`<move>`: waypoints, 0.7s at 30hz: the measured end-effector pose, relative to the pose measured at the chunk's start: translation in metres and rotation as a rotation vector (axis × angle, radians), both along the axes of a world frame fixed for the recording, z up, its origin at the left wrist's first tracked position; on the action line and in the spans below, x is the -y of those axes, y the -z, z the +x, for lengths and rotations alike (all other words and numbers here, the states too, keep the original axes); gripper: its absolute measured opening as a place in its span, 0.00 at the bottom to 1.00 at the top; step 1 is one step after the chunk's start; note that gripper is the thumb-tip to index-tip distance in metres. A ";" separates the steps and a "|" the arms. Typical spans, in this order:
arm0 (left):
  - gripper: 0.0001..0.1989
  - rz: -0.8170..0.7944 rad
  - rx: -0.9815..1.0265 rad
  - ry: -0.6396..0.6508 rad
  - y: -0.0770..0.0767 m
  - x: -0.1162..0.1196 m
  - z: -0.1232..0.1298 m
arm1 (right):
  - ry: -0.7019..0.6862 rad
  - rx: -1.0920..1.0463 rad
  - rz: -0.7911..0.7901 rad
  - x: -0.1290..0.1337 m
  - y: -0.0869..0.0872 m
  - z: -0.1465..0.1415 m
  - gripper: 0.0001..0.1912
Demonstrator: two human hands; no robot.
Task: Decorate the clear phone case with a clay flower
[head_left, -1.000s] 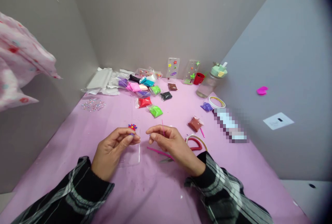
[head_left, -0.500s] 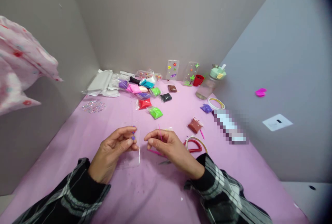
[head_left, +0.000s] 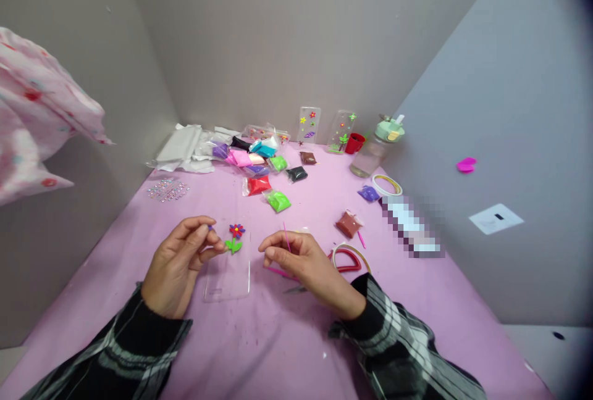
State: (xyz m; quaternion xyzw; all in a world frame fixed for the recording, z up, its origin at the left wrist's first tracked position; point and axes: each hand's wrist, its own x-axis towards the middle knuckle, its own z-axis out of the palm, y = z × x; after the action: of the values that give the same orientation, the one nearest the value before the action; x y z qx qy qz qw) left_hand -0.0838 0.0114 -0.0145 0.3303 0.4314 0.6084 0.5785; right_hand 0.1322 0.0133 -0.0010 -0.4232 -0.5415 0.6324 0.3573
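My left hand (head_left: pixel 178 264) is closed in a pinch on a small bit of purple clay (head_left: pixel 210 228), above the left edge of a clear phone case (head_left: pixel 227 283). The case lies flat on the table with a clay flower (head_left: pixel 236 231) on it, red and purple petals round a yellow centre, and green leaves (head_left: pixel 233 245) below. To the right of the case my right hand (head_left: pixel 296 261) is closed, with a thin pink stick tool (head_left: pixel 286 230) held between its fingers. Under that hand lies another pink tool (head_left: pixel 280 272), partly hidden, beside scissor blades (head_left: pixel 295 289).
Several bags of coloured clay, among them a green one (head_left: pixel 278 201) and a brown one (head_left: pixel 348 224), lie beyond my hands. A tape roll (head_left: pixel 365 258) sits by red scissor handles (head_left: pixel 349 267). A water bottle (head_left: pixel 370 153) and decorated cases (head_left: pixel 309 123) stand at the back.
My left hand has drawn back to the left, off the case, with the purple clay bit pinched, uncovering the flower and leaves. My right hand has hardly moved.
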 end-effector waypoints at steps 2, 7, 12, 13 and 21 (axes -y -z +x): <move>0.16 -0.001 0.002 -0.031 0.001 -0.003 -0.003 | 0.001 -0.002 0.004 0.000 0.000 0.000 0.12; 0.19 -0.005 -0.019 -0.084 0.003 -0.006 -0.007 | 0.007 -0.007 0.021 0.000 0.000 0.001 0.12; 0.22 0.020 -0.021 -0.083 -0.001 -0.005 -0.007 | -0.005 -0.011 0.011 0.000 0.001 0.001 0.12; 0.22 0.023 -0.022 -0.083 -0.002 -0.005 -0.007 | -0.006 -0.009 0.010 0.000 0.001 0.001 0.12; 0.15 0.054 -0.082 -0.116 0.006 -0.009 -0.007 | 0.003 -0.008 -0.007 0.001 0.000 0.001 0.12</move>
State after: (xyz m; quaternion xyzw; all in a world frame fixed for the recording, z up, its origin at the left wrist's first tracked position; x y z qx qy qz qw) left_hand -0.0913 0.0208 -0.0202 0.3448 0.4566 0.6382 0.5151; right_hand 0.1334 0.0125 -0.0009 -0.4227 -0.5372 0.6356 0.3588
